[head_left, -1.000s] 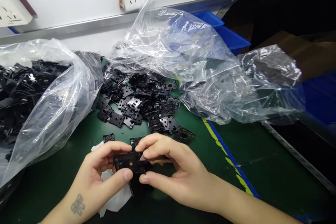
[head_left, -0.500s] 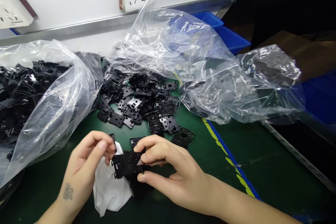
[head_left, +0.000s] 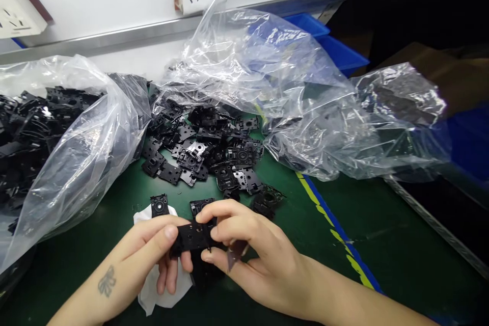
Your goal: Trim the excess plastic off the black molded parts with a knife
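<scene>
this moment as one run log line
left hand: grips black part | right hand: grips same part | parts pile: beyond hands, on table

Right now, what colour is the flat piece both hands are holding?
The flat piece is black; it shows best in the head view.

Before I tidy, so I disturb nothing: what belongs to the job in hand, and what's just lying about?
Job in hand:
black part, in left hand and right hand
brownish piece, in right hand
piled black parts, likely

Apparently lying about:
rumpled clear bag
blue trays
</scene>
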A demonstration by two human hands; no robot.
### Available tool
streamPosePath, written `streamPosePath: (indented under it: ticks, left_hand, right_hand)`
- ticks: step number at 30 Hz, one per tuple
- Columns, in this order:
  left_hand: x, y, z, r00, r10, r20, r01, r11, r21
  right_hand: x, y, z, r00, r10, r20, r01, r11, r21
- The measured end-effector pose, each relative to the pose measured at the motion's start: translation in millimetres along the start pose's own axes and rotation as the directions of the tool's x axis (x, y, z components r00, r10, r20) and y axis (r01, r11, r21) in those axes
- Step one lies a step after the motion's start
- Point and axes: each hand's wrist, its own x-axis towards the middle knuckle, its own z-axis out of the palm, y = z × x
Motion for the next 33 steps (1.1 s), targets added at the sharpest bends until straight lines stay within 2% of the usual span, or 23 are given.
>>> streamPosePath:
  ticks: [2,3,5,7,9,11,14,16,19,21,25,27,30,33]
  left_hand:
    - [1.0,-2.6,3.3,0.988,0.117,-0.104,-0.104,0.988,0.118]
    - [1.2,-3.7,4.0,0.959,0.223,-0.175,-0.181,0.956,0.230]
    - [1.2,-5.8,4.1,0.857,0.457,-0.239,-0.310,0.826,0.471]
    - [0.9,-8.2,3.3,0.776,0.604,-0.183,-0.390,0.687,0.614]
    - [0.5,-10.8,3.1,0.755,0.646,-0.113,-0.430,0.617,0.659]
    - [-0.8,-13.1,5.0,0.761,0.640,-0.107,-0.434,0.625,0.649]
    - [-3.6,-15.3,10.4,0.795,0.566,-0.219,-0.386,0.750,0.538]
    - [-4.2,-15.6,13.5,0.811,0.529,-0.248,-0.385,0.803,0.455]
    - [-1.3,-15.9,16.2,0.822,0.550,-0.146,-0.449,0.785,0.427]
    - [1.8,-17.1,18.7,0.822,0.555,-0.127,-0.468,0.786,0.403]
    - [5.1,-20.4,28.3,0.851,0.463,-0.249,-0.400,0.878,0.264]
    - [4.8,-20.3,33.0,0.883,0.371,-0.286,-0.338,0.927,0.160]
    - [3.7,-17.3,36.3,0.936,0.212,-0.281,-0.223,0.975,-0.006]
    - [2.8,-13.7,35.2,0.953,0.127,-0.275,-0.151,0.986,-0.069]
  right_hand:
    - [-0.8,-0.6,-0.8,0.998,0.040,-0.055,-0.039,0.999,0.005]
    - [-0.6,-1.5,-2.0,0.994,0.082,-0.076,-0.081,0.997,0.016]
    - [0.8,-4.6,-5.4,0.975,0.206,-0.079,-0.202,0.978,0.059]
    - [3.6,-8.6,-9.2,0.945,0.324,-0.040,-0.318,0.941,0.115]
    - [6.6,-12.4,-12.3,0.930,0.367,-0.004,-0.363,0.920,0.147]
    - [9.0,-15.0,-14.0,0.928,0.373,0.016,-0.371,0.917,0.143]
    - [11.1,-17.0,-14.4,0.929,0.367,0.048,-0.370,0.922,0.114]
    - [11.9,-17.7,-13.9,0.919,0.384,0.093,-0.393,0.912,0.117]
    - [12.3,-18.4,-12.8,0.874,0.442,0.200,-0.471,0.873,0.129]
    - [11.8,-18.4,-12.0,0.845,0.467,0.261,-0.512,0.847,0.144]
    - [11.6,-19.3,-12.3,0.806,0.515,0.292,-0.576,0.796,0.188]
    - [13.0,-20.3,-13.8,0.755,0.574,0.318,-0.645,0.737,0.201]
    - [15.8,-20.8,-16.1,0.656,0.635,0.409,-0.752,0.599,0.276]
    - [16.9,-19.3,-16.4,0.597,0.635,0.491,-0.802,0.460,0.381]
